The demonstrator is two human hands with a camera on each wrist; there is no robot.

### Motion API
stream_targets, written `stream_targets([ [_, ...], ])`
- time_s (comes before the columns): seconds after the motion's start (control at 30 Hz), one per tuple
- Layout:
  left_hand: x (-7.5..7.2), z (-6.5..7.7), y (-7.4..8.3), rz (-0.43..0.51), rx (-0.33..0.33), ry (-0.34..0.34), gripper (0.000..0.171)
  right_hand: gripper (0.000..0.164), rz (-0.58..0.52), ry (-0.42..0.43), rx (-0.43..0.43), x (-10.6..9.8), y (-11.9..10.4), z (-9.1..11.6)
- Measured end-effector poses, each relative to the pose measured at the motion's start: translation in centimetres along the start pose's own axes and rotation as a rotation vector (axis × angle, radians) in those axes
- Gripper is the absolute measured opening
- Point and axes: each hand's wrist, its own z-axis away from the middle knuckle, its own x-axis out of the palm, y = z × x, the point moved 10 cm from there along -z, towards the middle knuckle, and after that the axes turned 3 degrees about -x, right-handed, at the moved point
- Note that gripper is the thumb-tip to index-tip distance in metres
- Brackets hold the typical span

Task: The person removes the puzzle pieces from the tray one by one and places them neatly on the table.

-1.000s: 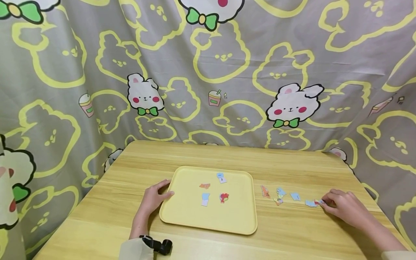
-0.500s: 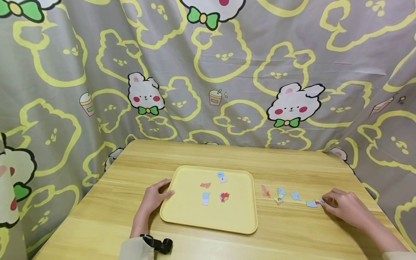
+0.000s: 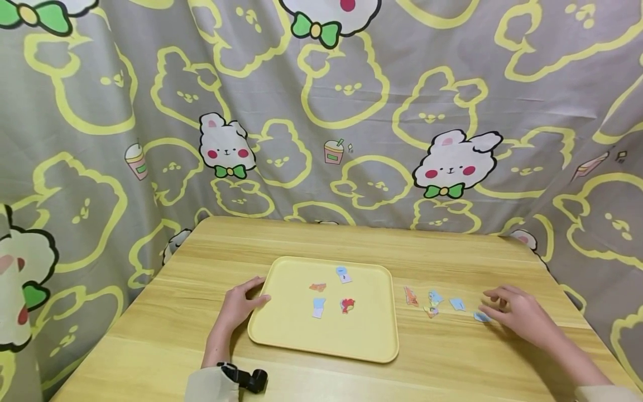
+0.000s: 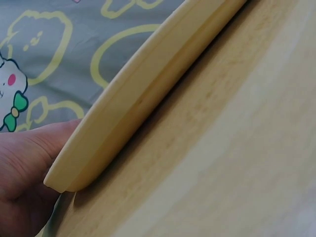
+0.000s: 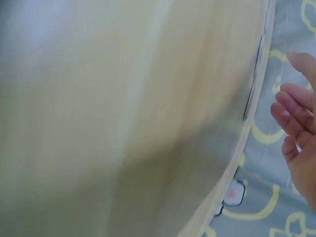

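My left hand (image 3: 238, 306) grips the left rim of the yellow tray (image 3: 321, 338), its thumb over the edge. In the left wrist view the hand (image 4: 24, 170) is against one end of the tray's side wall (image 4: 133, 94). Inside the tray lie several jigsaw-like picture pieces, among them a red one (image 3: 347, 305) and an orange one (image 3: 317, 287). My right hand (image 3: 522, 315) hovers over the table at the right, fingers apart, just beside a blue piece (image 3: 481, 317) that it partly covers. The right wrist view shows nothing between its fingers (image 5: 289, 111).
Between tray and right hand, more pieces lie on the wooden table (image 3: 452, 357): an orange one (image 3: 411, 296), a blue-and-yellow cluster (image 3: 433, 300) and a blue one (image 3: 457, 304). A patterned curtain (image 3: 351, 111) hangs behind the table. A black wrist device (image 3: 251, 381) sits on the left sleeve.
My right hand has let go of the red-marked piece at the row's right end and lifted leftward, its fingers spreading. That piece is now hidden behind the hand. The left hand stays on the tray.
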Motion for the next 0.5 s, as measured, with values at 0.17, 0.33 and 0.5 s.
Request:
stream_targets([
  [0.17, 0.0, 0.1, -0.2, 0.005, -0.005, -0.001, 0.053, 0.032, -0.069, 0.001, -0.004, 0.8, -2.0, -1.4],
  [0.33, 0.0, 0.0, -0.1, 0.005, 0.003, 0.004, 0.053, 0.033, -0.110, 0.020, -0.052, 1.9, -4.1, -2.8],
  [0.5, 0.0, 0.0, 0.0, 0.002, 0.005, 0.006, 0.052, 0.032, -0.144, 0.012, -0.083, 3.3, -5.9, -3.9],
])
